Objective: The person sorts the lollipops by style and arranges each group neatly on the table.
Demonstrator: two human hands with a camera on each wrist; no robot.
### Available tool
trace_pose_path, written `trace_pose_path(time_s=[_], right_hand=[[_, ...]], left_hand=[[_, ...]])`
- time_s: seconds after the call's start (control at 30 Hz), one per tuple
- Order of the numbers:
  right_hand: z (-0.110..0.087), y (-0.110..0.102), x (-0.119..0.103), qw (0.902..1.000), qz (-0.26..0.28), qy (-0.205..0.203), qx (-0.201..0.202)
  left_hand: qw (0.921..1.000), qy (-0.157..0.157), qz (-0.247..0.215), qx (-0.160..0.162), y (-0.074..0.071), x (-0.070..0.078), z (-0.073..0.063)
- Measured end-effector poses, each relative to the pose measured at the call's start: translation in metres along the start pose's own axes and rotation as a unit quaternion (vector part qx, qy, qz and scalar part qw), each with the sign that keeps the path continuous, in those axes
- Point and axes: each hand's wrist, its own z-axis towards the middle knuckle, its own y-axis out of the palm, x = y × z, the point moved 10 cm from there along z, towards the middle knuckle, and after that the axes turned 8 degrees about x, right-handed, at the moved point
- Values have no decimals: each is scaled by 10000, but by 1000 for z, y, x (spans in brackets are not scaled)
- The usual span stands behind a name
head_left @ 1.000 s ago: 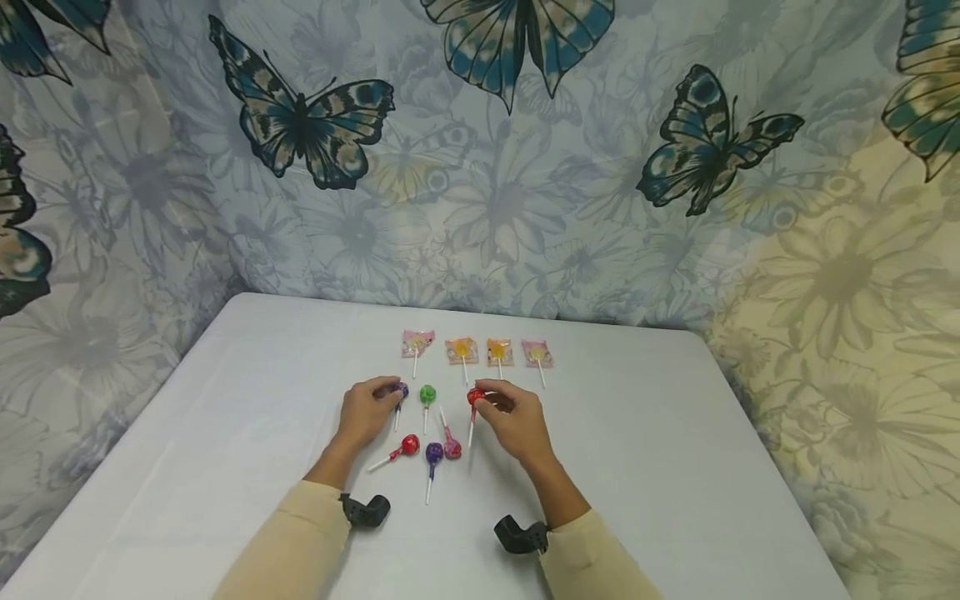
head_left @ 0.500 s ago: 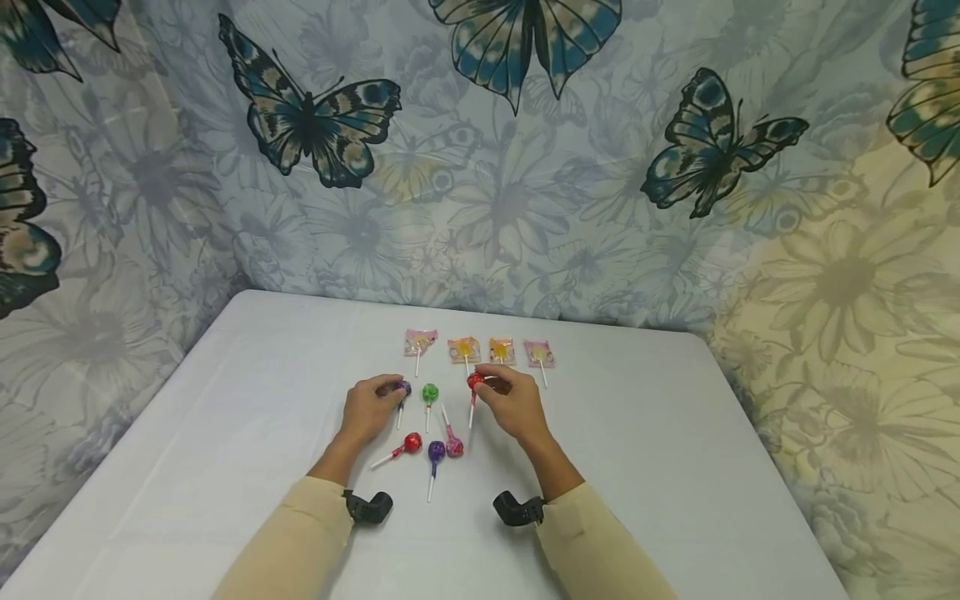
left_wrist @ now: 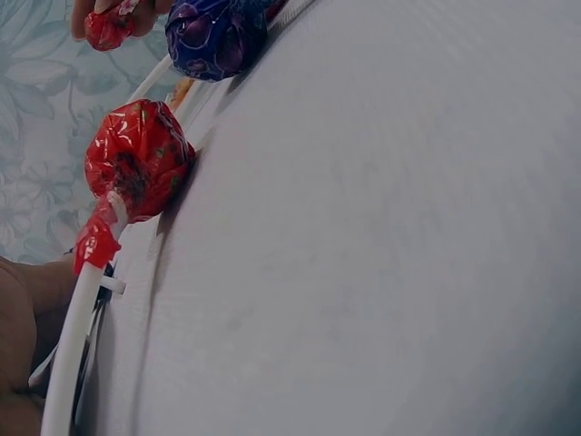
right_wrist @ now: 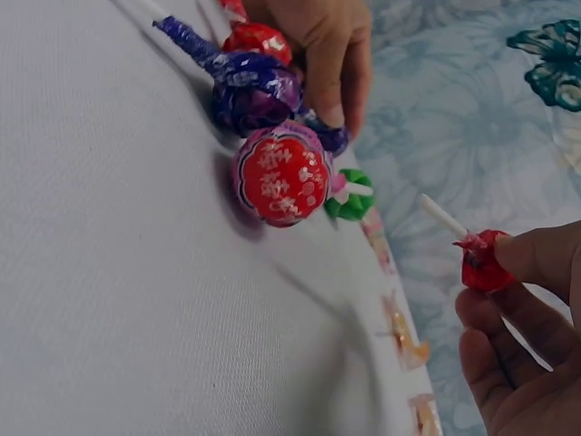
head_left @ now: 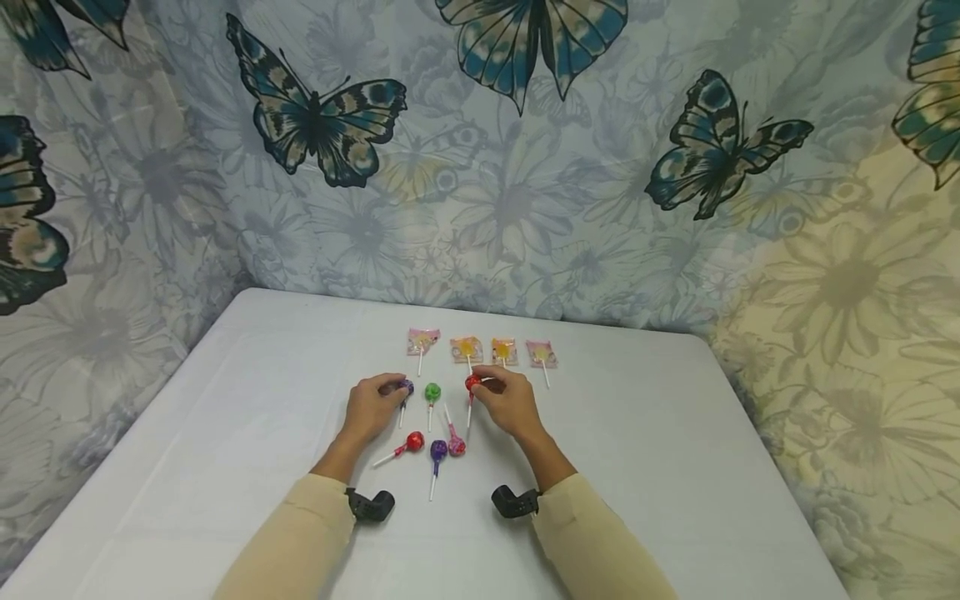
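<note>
In the head view my left hand (head_left: 371,408) pinches the wrapped head of a purple lollipop (head_left: 407,387), its stick toward me on the white table. My right hand (head_left: 513,402) holds a red lollipop (head_left: 472,383) by its head between thumb and fingers, stick hanging down; the right wrist view shows this red lollipop (right_wrist: 486,263) raised above the table. Between the hands lies a green lollipop (head_left: 432,391). Nearer to me are another red lollipop (head_left: 415,442), a second purple lollipop (head_left: 438,451) and a pink lollipop (head_left: 456,447) with its stick pointing away.
Farther back, a row of flat lollipops in clear wrappers includes a pink one (head_left: 423,340) at left, an orange one (head_left: 467,348) and another pink one (head_left: 542,353) at right. Behind the white table (head_left: 645,450) hangs a butterfly-patterned wall covering (head_left: 517,217).
My right hand has moved a little away from me and slightly left with the red lollipop, toward the back row. The left hand stays at the purple lollipop.
</note>
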Motion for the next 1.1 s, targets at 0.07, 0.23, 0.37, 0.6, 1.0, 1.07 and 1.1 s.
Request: trace_pose_path(time_s=[0.07,0.23,0.37,0.6,1.0,1.07,1.1], right_hand=[[1,2,1,10000,-49,1,-42],[5,10,6,9996,-219,-27,-169],[7,16,10,9989,-410,-12,-234],[7,24,16,9970,-687,126,-327],[7,40,27,9924,-1059,292,-553],[6,42,26,9923,-1071,243,-567],[6,43,26,9923,-1071,249,-573]], left_hand=[[10000,-21,5,-25,0,0,-1],[10000,-73,15,-46,-1,0,-2],[10000,-64,9,-42,-1,1,-2],[9999,-97,43,-76,0,2,-3],[10000,-58,18,-63,1,2,-3],[10000,-56,34,-67,1,0,-2],[10000,-52,40,-66,1,-1,-2]])
